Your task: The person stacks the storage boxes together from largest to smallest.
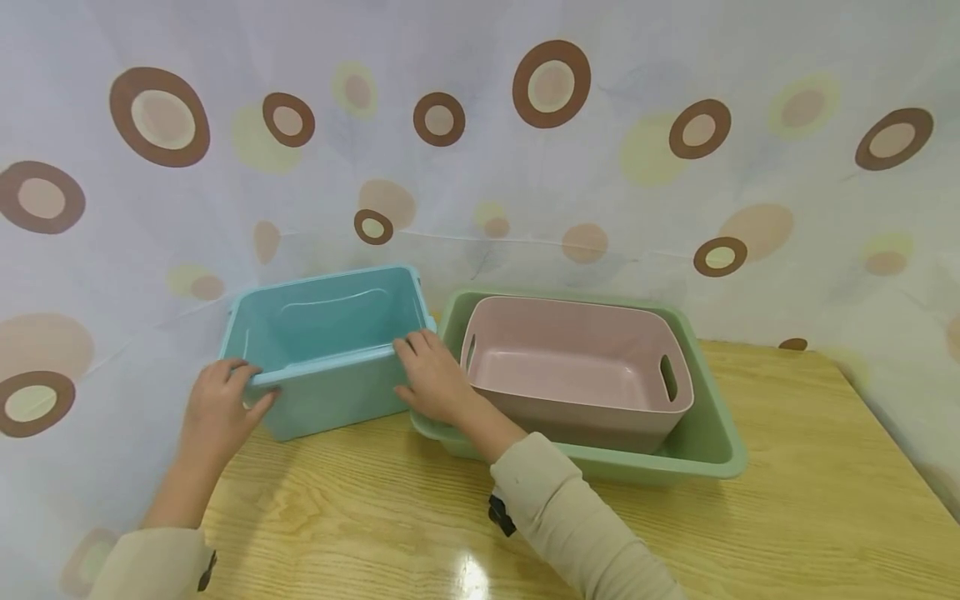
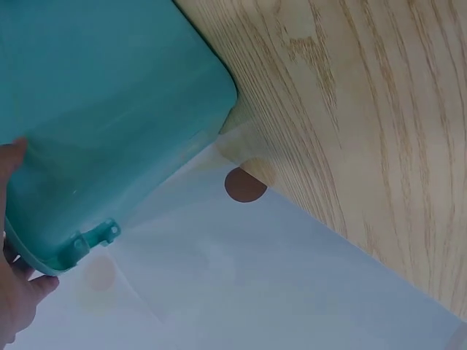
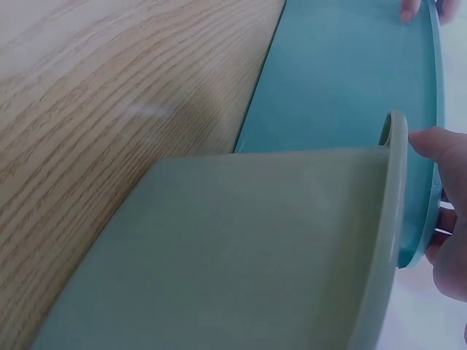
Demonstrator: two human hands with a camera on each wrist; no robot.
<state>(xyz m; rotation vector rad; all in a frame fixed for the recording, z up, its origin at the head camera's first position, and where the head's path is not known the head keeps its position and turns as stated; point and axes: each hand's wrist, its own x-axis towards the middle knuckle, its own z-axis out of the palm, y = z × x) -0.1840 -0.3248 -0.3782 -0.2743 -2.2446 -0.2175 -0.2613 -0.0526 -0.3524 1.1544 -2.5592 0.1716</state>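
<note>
A blue rectangular plastic bin (image 1: 337, 392) stands on the table at the left, its inside bare. My left hand (image 1: 219, 408) grips its rim at the near left corner, thumb outside and fingers over the edge; the left wrist view shows that hand at the bin (image 2: 109, 109) beside a small hinge-like lug. Over the near right part of the same rim, my right hand (image 1: 435, 375) curls its fingers, with the thumb against the outer wall. Right beside it is a green tub (image 1: 720, 433), which holds a smaller pink bin (image 1: 570, 417) with handle slots.
A wooden table (image 1: 337, 517) carries the containers. Behind it hangs a pale cloth (image 1: 480, 183) printed with brown, yellow and peach circles. The green tub's left end is close against the blue bin's right side.
</note>
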